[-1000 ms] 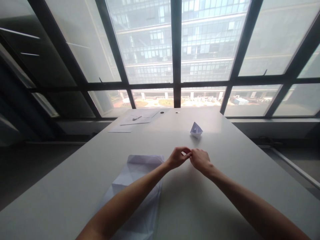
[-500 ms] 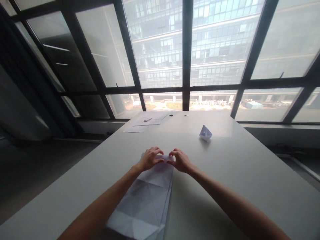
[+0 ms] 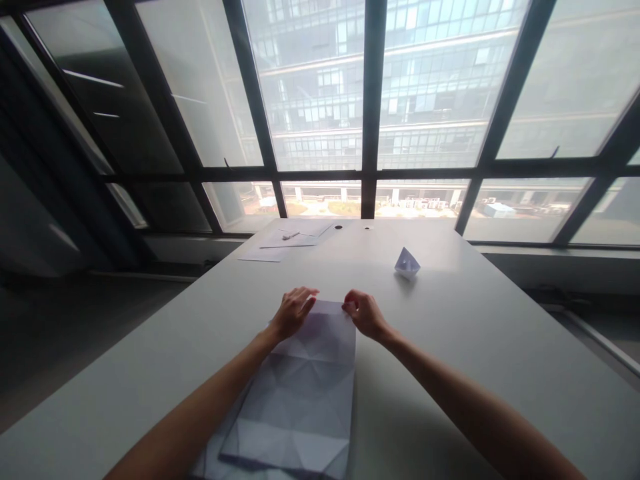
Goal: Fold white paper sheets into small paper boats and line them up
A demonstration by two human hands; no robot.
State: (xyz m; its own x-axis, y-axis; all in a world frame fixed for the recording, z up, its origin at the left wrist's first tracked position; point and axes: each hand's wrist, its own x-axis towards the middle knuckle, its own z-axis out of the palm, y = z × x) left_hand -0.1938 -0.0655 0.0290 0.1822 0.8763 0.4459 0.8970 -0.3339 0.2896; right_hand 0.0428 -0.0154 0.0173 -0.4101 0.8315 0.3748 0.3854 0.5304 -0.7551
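A large sheet of white paper [image 3: 310, 393], marked with crease lines and folded in layers, lies on the table in front of me. My left hand [image 3: 293, 312] rests at its far left edge, fingers stretched out and thumb apart. At the far right corner, my right hand [image 3: 366, 312] is closed in a pinch on the paper. Between the two hands the paper's far edge shows as a straight line. Some lower layers stick out at the near left, partly hidden behind my left forearm.
A small folded paper boat [image 3: 407, 264] stands on the white table [image 3: 440, 347], beyond my right hand. Flat paper sheets [image 3: 265, 254] with a small pale object [image 3: 290, 236] on them lie at the far left. A dark round hole [image 3: 339, 227] is near the far edge, before tall windows.
My hands have moved apart along the paper's far edge, the left one opening out. The paper's far strip, curled between my fingers before, now lies flatter, and its top layer has shifted right.
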